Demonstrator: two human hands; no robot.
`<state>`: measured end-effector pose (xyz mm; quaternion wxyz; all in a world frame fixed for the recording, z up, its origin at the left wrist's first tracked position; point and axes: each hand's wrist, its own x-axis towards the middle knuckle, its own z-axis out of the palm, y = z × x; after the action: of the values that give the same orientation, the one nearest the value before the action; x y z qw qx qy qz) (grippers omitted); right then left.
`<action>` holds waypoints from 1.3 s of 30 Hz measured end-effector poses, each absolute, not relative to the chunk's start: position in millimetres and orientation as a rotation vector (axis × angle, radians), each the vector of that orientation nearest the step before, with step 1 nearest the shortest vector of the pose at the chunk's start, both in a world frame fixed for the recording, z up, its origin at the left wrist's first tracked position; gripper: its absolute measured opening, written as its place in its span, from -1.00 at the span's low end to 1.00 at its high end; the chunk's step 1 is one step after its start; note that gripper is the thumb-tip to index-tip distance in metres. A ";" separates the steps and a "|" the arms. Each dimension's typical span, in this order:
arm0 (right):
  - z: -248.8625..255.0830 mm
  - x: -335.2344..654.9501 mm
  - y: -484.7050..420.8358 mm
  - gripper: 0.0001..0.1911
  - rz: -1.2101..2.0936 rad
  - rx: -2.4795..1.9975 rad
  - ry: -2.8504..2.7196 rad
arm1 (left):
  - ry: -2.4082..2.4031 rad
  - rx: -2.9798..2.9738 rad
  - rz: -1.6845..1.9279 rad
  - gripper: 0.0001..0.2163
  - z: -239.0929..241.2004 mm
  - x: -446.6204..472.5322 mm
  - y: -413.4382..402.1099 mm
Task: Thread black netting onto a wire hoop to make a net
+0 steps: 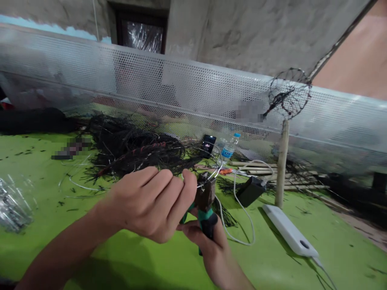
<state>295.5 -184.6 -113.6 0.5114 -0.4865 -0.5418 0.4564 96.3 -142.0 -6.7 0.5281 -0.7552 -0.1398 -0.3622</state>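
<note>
My left hand is closed, its fingertips pinching a thin silver wire that loops up and to the right. Just below and behind it, my right hand grips the green and black handles of a pair of pliers, whose rusty jaws meet the wire at my left fingertips. Both hands hover above a bright green table. A tangled heap of black fibres with bits of red lies just beyond my hands.
A white power bank with a white cable lies at the right, beside a black box and an upright wooden stick topped by a round wire frame. A water bottle, a phone and a perforated metal screen stand behind.
</note>
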 end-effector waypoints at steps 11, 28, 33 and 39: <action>-106.9 280.1 -185.4 -0.63 1.105 -1.232 -1.152 | -0.288 -1.759 -0.843 -0.81 -5.9 95.2 -133.1; -118.5 284.2 -176.1 -0.52 1.064 -1.210 -1.233 | -0.263 -1.688 -0.844 -0.91 -10.0 95.3 -134.3; -111.7 281.8 -181.4 -0.60 1.088 -1.210 -1.220 | -0.257 -1.678 -0.824 -0.94 -10.7 95.2 -135.1; -113.2 282.8 -179.8 -0.57 1.081 -1.194 -1.228 | -0.252 -1.667 -0.819 -0.88 -14.5 94.5 -134.0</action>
<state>282.8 -179.8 -113.2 0.5297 -0.4999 -0.5142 0.4528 94.5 -134.0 -14.5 0.5921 -0.7167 -0.1085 -0.3521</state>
